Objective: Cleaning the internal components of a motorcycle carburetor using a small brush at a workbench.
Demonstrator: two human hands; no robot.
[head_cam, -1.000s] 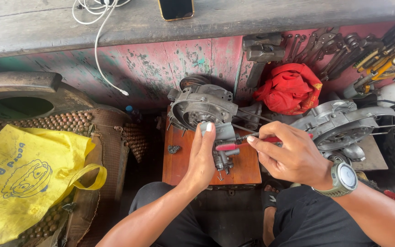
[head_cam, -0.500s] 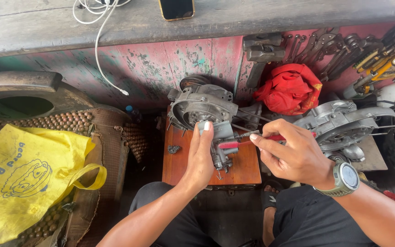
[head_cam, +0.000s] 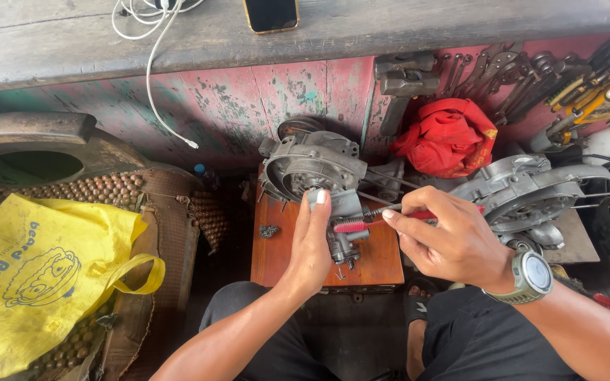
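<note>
Centre of frame: left hand, fingers straight and together, lies flat against a small grey metal carburettor-like part standing on the wooden block. Right hand, right of centre, grips a red-handled tool whose tip meets the part. Grey engine casing sits just above.

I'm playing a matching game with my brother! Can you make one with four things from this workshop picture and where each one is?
Things:
1. phone
2. yellow bag
3. red cloth
4. watch

Places:
A. on the right wrist
B. under the hanging tools, against the wall
C. on top of the wooden shelf
D. at the left, on the beaded seat cover

Pairs: 1-C, 2-D, 3-B, 4-A
</note>
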